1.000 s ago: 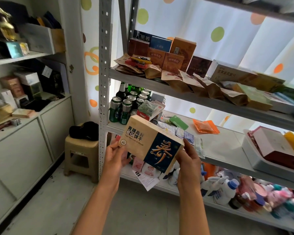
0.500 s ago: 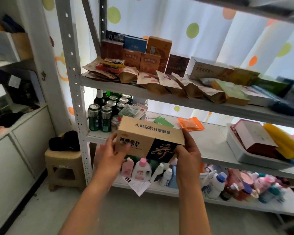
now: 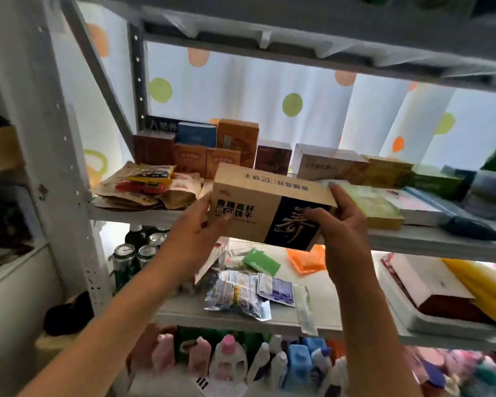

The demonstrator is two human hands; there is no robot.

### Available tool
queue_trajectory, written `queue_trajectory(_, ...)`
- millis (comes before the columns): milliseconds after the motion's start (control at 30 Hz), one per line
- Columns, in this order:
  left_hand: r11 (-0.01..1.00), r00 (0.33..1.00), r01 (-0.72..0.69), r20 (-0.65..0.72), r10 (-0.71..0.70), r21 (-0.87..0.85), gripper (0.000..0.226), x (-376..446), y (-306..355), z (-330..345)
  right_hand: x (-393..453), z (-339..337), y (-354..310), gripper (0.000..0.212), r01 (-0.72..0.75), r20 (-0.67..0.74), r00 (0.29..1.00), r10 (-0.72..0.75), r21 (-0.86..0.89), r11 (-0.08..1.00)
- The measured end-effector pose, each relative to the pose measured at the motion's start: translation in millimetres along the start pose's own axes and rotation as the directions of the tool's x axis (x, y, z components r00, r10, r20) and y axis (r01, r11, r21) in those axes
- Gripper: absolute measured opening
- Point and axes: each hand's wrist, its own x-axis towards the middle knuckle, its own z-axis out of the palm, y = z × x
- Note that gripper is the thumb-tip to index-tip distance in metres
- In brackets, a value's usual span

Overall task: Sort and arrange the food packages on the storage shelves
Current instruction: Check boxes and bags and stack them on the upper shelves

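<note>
I hold a tan biscuit box (image 3: 258,207) with a dark blue panel, raised level with the front edge of the upper shelf (image 3: 430,242). My left hand (image 3: 195,239) grips its left end, thumb on the front face. My right hand (image 3: 341,227) grips its right end, fingers over the top edge. Behind the box stand several brown, orange and blue cartons (image 3: 212,147) at the shelf's back. Brown paper pouches and snack packets (image 3: 143,187) lie in a heap at the shelf's left front.
Flat boxes (image 3: 384,207) line the upper shelf to the right. The middle shelf (image 3: 332,313) carries green cans (image 3: 126,259), loose sachets (image 3: 246,293), an orange packet (image 3: 307,259) and a white tray (image 3: 413,316) of boxes. Bottles (image 3: 229,359) crowd the shelf below. A grey upright (image 3: 66,173) stands left.
Both hands have lifted the box from the middle shelf's height up to the upper shelf's front edge. The view has moved closer and tilted upward.
</note>
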Motion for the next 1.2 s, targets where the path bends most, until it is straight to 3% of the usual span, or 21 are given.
queue_trajectory(133,0.994,0.998,-0.061,0.004,0.060,0.090,0.025,57.4,14.4,8.6,62.2,-6.7,-13.3,0.072,0.074,0.007,0.997,-0.074,-0.134,0.988)
queue_trajectory(300,0.986,0.998,-0.025,-0.056,0.035,0.167,0.018,126.8,34.6,30.7,130.1,-9.5,-25.5,0.074,0.165,0.046,0.986,-0.159,-0.198,0.966)
queue_trajectory(433,0.968,0.995,-0.010,-0.089,0.034,0.253,0.024,180.4,38.8,44.9,183.4,-18.1,-25.9,0.052,0.220,0.106,0.974,-0.198,-0.257,0.941)
queue_trajectory(567,0.918,0.985,-0.069,-0.118,0.124,0.391,0.025,225.3,36.3,60.8,231.2,-27.0,-19.9,0.038,0.242,0.150,0.967,-0.206,-0.297,0.924)
queue_trajectory(800,0.911,0.976,-0.127,-0.117,0.186,0.392,0.060,285.3,14.8,82.0,294.2,-32.7,1.3,0.038,0.297,0.180,0.953,-0.245,-0.383,0.875)
queue_trajectory(900,0.868,0.976,-0.163,-0.050,0.210,0.469,0.044,306.2,4.4,81.3,310.5,-31.3,13.7,0.041,0.276,0.171,0.959,-0.225,-0.394,0.877)
queue_trajectory(1000,0.819,0.979,-0.180,0.014,0.206,0.546,0.039,324.4,-8.6,77.4,322.5,-24.3,24.8,0.079,0.248,0.153,0.968,-0.200,-0.449,0.858)
queue_trajectory(1033,0.805,0.979,-0.181,0.028,0.200,0.566,0.038,328.9,-13.9,75.7,325.6,-21.5,29.1,0.083,0.239,0.151,0.970,-0.190,-0.459,0.856)
queue_trajectory(1200,0.749,0.985,-0.157,0.052,0.162,0.644,0.019,340.7,-38.7,65.6,333.3,-0.9,55.1,0.068,0.192,0.182,0.977,-0.114,-0.507,0.840)
